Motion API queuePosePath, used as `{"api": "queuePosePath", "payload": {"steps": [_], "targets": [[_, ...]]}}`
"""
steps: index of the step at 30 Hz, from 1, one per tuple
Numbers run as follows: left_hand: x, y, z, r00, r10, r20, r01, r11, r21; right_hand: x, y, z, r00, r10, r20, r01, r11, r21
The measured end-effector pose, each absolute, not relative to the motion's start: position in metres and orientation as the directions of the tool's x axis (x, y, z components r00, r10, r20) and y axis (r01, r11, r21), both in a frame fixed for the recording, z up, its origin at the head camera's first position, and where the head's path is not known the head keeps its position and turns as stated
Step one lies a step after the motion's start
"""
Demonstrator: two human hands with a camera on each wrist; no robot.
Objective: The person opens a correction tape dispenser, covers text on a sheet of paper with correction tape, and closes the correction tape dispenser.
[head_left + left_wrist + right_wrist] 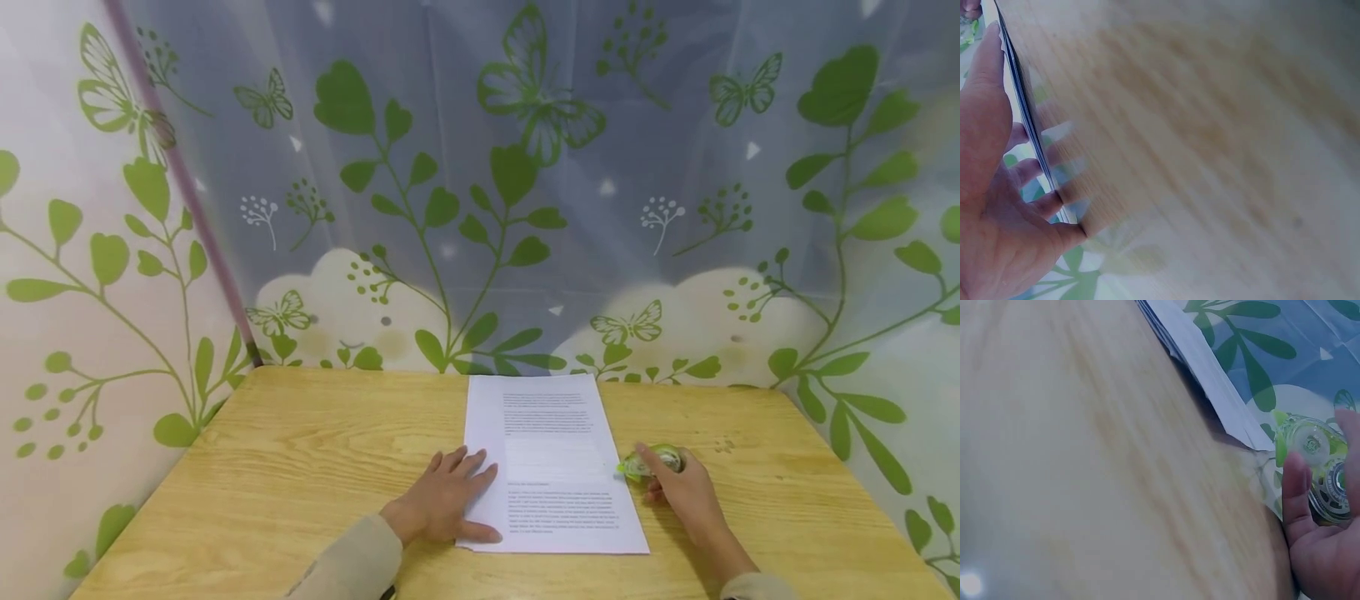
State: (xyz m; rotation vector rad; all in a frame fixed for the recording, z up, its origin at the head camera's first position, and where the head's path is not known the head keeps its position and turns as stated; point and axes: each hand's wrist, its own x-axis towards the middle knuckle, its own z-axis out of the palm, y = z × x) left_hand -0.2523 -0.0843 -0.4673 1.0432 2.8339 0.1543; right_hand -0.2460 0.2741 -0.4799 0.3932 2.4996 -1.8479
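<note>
A small stack of printed sheets [557, 521] lies on the wooden table, with a pale band across the middle between blocks of text. My left hand [448, 498] rests with spread fingers on the stack's left side; in the left wrist view its fingertips reach the stack's edge [1022, 103]. At the right margin, my right hand [686, 492] grips a green, see-through correction tape dispenser [651, 463] between thumb and fingers. Its green tip points left, right at the paper's edge. Inside the clear case, the right wrist view shows round spools [1311, 445].
The wooden table [315, 442] extends to both sides of the sheets. Behind it hangs a cloth [450, 150] printed with green leaves, butterflies and clouds. A pinkish pole [183, 179] stands at the table's back left corner.
</note>
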Motion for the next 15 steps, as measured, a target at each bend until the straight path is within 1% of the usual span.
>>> {"api": "queuePosePath", "payload": {"steps": [6,9,13,15], "targets": [[-0.251,-0.084,-0.468,-0.753,0.654,-0.071,0.643,0.754,0.133,-0.244,0.274,-0.481,-0.955,0.245,-0.167,0.229,0.250,-0.941],[-0.251,-0.084,-0.468,-0.749,0.659,-0.071,0.648,0.750,0.130,-0.243,0.271,-0.480,-0.944,0.286,-0.168,0.229,0.199,-0.953],[-0.251,-0.085,-0.467,-0.743,0.667,-0.059,0.658,0.744,0.121,-0.243,0.254,-0.476,-0.931,0.325,-0.165,0.203,0.086,-0.975],[-0.252,-0.085,-0.467,-0.741,0.670,-0.047,0.664,0.741,0.107,-0.244,0.241,-0.473,-0.932,0.326,-0.159,0.194,0.078,-0.978]]}}
